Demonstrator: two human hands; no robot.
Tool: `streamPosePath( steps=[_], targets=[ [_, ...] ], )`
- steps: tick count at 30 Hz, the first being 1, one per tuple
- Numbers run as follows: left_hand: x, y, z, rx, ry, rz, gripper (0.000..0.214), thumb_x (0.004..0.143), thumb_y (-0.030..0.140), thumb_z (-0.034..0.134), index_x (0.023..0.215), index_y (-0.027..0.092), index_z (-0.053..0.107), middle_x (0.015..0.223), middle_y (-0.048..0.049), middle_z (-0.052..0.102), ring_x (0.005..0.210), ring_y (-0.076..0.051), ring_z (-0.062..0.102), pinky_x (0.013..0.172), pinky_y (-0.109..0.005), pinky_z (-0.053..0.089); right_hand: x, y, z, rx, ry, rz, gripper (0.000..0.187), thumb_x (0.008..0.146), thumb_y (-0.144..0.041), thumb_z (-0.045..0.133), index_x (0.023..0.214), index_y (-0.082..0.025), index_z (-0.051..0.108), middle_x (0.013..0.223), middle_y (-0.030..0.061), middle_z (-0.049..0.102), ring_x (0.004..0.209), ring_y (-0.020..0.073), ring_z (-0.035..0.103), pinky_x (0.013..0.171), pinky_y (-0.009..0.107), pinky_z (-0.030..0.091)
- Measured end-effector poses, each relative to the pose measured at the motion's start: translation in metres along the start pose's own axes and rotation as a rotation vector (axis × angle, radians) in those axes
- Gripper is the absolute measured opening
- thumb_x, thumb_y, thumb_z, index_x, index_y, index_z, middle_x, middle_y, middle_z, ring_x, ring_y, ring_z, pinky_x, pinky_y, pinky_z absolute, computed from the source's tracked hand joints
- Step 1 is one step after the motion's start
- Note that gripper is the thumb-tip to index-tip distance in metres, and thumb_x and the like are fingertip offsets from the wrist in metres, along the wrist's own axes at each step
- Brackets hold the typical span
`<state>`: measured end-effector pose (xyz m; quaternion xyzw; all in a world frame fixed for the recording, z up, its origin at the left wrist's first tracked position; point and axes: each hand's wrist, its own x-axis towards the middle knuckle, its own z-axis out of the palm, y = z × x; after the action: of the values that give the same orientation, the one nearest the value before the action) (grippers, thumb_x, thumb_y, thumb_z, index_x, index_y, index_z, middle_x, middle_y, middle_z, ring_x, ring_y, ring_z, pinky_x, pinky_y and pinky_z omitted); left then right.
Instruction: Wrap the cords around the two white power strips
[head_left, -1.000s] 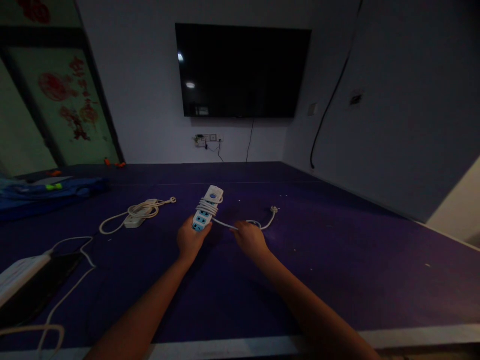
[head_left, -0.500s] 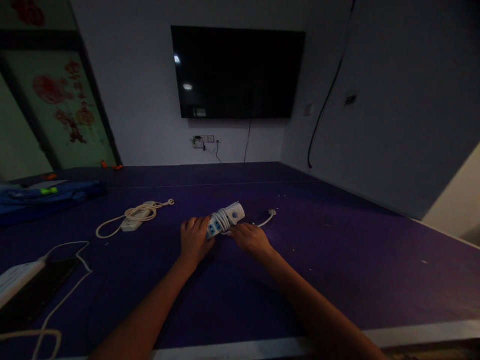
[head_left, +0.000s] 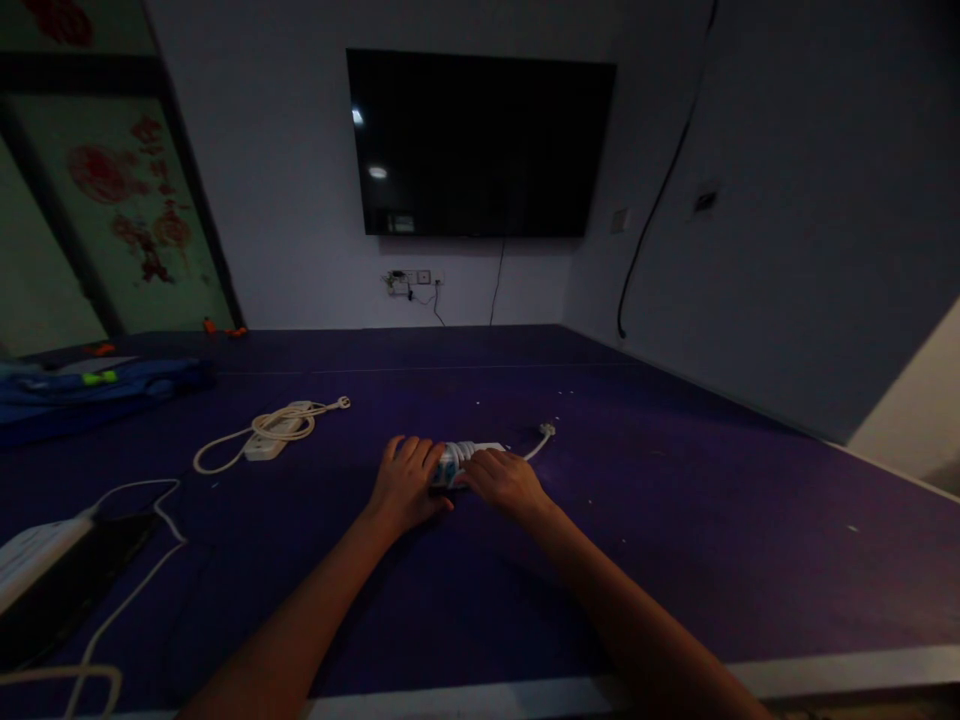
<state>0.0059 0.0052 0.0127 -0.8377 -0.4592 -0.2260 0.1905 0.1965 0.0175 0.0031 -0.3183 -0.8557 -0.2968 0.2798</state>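
Observation:
A white and blue power strip point(head_left: 466, 458) lies flat on the purple surface point(head_left: 675, 520) with its white cord wound round it. My left hand point(head_left: 409, 482) rests over the strip's left end, fingers curled on it. At the strip's right part, my right hand point(head_left: 504, 480) is closed over the wound cord. The cord's loose end with its plug point(head_left: 546, 430) trails out to the right, just past my right hand. Most of the strip is hidden under my two hands.
A second beige power strip with coiled cord point(head_left: 276, 430) lies to the left. At the near left are a dark flat device point(head_left: 67, 590) and a white strip point(head_left: 34, 550) with cable. Blue fabric point(head_left: 90, 395) lies far left. A television point(head_left: 480, 145) hangs on the wall.
The power strip was held upright, then tipped over and laid flat on the surface. Both hands came together on it, and the loose cord became shorter.

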Motion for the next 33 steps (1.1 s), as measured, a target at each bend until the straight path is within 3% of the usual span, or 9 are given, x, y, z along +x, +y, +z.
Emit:
streamPosePath(
  steps=[6, 11, 16, 21, 27, 30, 33],
  targets=[
    [-0.001, -0.002, 0.002, -0.006, -0.074, -0.069, 0.056, 0.070, 0.056, 0.063, 0.112, 0.019, 0.057, 0.102, -0.0118, 0.062, 0.094, -0.027, 0.053, 0.078, -0.035, 0.038, 0.000, 0.000, -0.004, 0.106, -0.076, 0.053, 0.032, 0.094, -0.033, 0.041, 0.080, -0.017, 0.064, 0.075, 0.0057, 0.063, 0.066, 0.0136, 0.056, 0.058, 0.025, 0.038],
    [-0.003, -0.006, -0.002, -0.017, -0.053, -0.095, 0.055, 0.067, 0.060, 0.062, 0.102, 0.017, 0.062, 0.092, -0.0116, 0.064, 0.088, -0.027, 0.056, 0.074, -0.034, 0.041, 0.000, -0.001, -0.003, 0.127, -0.062, 0.081, 0.034, 0.093, -0.036, 0.042, 0.082, -0.016, 0.066, 0.077, 0.0073, 0.066, 0.068, 0.0146, 0.059, 0.061, 0.025, 0.039],
    [-0.001, -0.015, -0.013, -0.094, -0.091, -0.153, 0.053, 0.059, 0.061, 0.066, 0.092, 0.019, 0.064, 0.086, -0.0090, 0.067, 0.085, -0.025, 0.059, 0.072, -0.031, 0.042, -0.002, 0.013, -0.007, 0.242, -0.067, 0.217, 0.037, 0.086, -0.047, 0.051, 0.083, -0.015, 0.067, 0.076, 0.0082, 0.067, 0.068, 0.0153, 0.061, 0.060, 0.024, 0.039],
    [0.000, -0.019, -0.019, -0.282, -0.188, -0.145, 0.051, 0.050, 0.062, 0.071, 0.082, 0.023, 0.067, 0.077, -0.0046, 0.067, 0.073, -0.022, 0.060, 0.065, -0.028, 0.040, -0.002, 0.034, -0.012, 0.526, -0.087, 0.377, 0.037, 0.069, -0.052, 0.069, 0.072, -0.015, 0.069, 0.066, 0.0040, 0.066, 0.058, 0.0120, 0.058, 0.056, 0.021, 0.036],
    [-0.001, -0.001, -0.024, -0.690, -0.316, 0.053, 0.039, 0.049, 0.054, 0.075, 0.065, 0.019, 0.063, 0.059, 0.0026, 0.058, 0.053, -0.011, 0.049, 0.051, -0.022, 0.031, 0.001, 0.036, -0.015, 0.964, -0.177, 0.566, 0.039, 0.052, -0.048, 0.079, 0.062, -0.013, 0.066, 0.057, 0.0015, 0.063, 0.052, 0.0120, 0.055, 0.048, 0.021, 0.037],
    [-0.001, 0.005, -0.027, -0.888, -0.326, 0.058, 0.043, 0.049, 0.052, 0.076, 0.065, 0.016, 0.061, 0.059, 0.0037, 0.055, 0.053, -0.009, 0.045, 0.049, -0.020, 0.031, 0.003, 0.032, -0.015, 1.138, -0.182, 0.629, 0.037, 0.053, -0.046, 0.078, 0.063, -0.012, 0.066, 0.056, 0.0008, 0.062, 0.052, 0.0121, 0.055, 0.048, 0.022, 0.039],
    [-0.003, 0.007, -0.025, -1.035, -0.271, 0.020, 0.049, 0.046, 0.054, 0.076, 0.070, 0.013, 0.062, 0.061, 0.0023, 0.056, 0.056, -0.011, 0.048, 0.051, -0.020, 0.035, 0.004, 0.029, -0.010, 1.180, -0.187, 0.630, 0.036, 0.066, -0.047, 0.070, 0.066, -0.011, 0.066, 0.058, 0.0010, 0.062, 0.055, 0.0129, 0.057, 0.050, 0.023, 0.041]
  ],
)
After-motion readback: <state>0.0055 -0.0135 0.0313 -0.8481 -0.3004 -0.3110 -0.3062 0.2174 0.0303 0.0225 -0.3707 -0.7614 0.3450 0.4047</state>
